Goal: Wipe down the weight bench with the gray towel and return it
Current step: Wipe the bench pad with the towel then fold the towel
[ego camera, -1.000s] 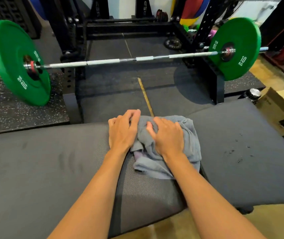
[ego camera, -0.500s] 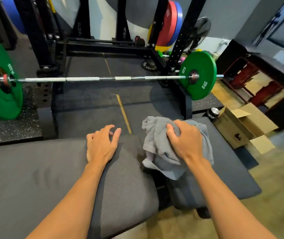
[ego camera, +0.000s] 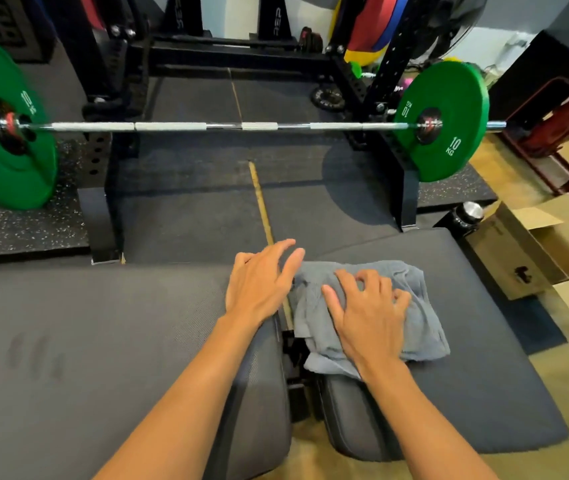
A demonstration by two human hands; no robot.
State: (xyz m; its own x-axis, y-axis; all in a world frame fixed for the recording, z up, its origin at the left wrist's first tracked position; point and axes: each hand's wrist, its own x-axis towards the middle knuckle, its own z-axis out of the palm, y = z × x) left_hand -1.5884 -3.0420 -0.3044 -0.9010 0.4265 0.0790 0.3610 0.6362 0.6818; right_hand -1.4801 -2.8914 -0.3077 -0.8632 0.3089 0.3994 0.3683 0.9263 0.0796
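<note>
Dark rubber flooring [ego camera: 207, 209] fills the middle of the frame, with a black rack [ego camera: 390, 98] across the top and a barbell [ego camera: 207, 126] carrying a green plate [ego camera: 444, 121] at the right and another at the left edge. Across the lower half the padded desk [ego camera: 103, 341] is seen as two gray pads with a gap between them near the centre. The gray towel [ego camera: 425, 327] is bunched on the right-hand pad, just beside that gap, with one corner hanging over it. The right hand [ego camera: 366, 313] is laid on top of the towel with fingers curled and pressing into the cloth, so the towel is pinned and partly gathered rather than lifted; this hold is judged to suit pushing the cloth across the padding. The left hand [ego camera: 262, 282] is spread flat and empty on the edge of the left-hand pad, its fingertips close to the towel's near edge, probably to brace the body. Faint streaks are visible at lower left on the left-hand pad. At the right of the frame a cardboard box [ego camera: 518, 258] stands open on the floor; its contents cannot be made out. A dark bottle with a metal cap [ego camera: 466, 214] stands just beside the box. Wiping is judged to be under way, with the towel's return not yet done.
</note>
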